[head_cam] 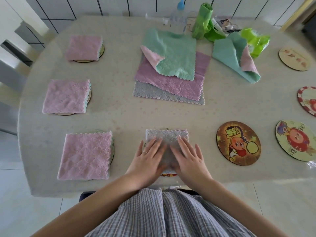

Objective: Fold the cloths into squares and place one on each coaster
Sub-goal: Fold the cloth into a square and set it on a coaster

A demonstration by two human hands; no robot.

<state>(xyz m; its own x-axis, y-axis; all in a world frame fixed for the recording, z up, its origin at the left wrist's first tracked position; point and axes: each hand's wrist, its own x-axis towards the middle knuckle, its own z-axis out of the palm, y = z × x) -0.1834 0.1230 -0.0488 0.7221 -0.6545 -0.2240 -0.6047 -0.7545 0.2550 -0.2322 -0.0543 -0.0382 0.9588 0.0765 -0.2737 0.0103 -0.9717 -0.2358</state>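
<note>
Both hands, left hand [148,155] and right hand [187,155], pressed flat with fingers straight on the grey cloth [167,136], which covered a coaster [168,175] left of the cartoon coaster [238,143].

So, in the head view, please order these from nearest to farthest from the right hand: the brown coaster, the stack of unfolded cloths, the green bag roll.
From the right hand:
1. Brown coaster, just to its right, near the table edge.
2. Stack of unfolded cloths, at the table's middle.
3. Green bag roll, at the far edge.
</note>
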